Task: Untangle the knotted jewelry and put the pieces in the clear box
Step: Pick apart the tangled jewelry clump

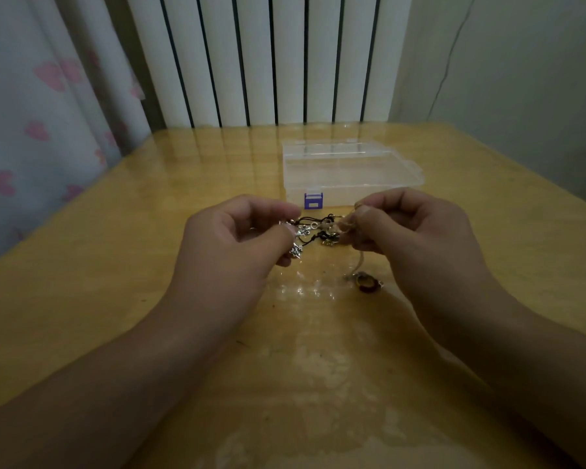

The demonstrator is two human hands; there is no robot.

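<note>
Black cord and silver charms, jewelry knot [318, 230] still tangled, held above bench [115, 282]. Left hand [237, 238] pinching charm end, right hand [410, 231] pinching cord end. Clear box [352, 170] looks closed, empty. Ring [367, 282] loose on bench. Basically nothing boxed yet.

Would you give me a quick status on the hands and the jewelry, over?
Left hand and right hand both pinching the jewelry tangle, held above the table. Still knotted. Clear box behind, lid shut. Path clear.

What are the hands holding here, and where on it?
Both hold the knotted jewelry above the table: left hand pinches its silver-charm end, right hand its pale-cord end.
</note>
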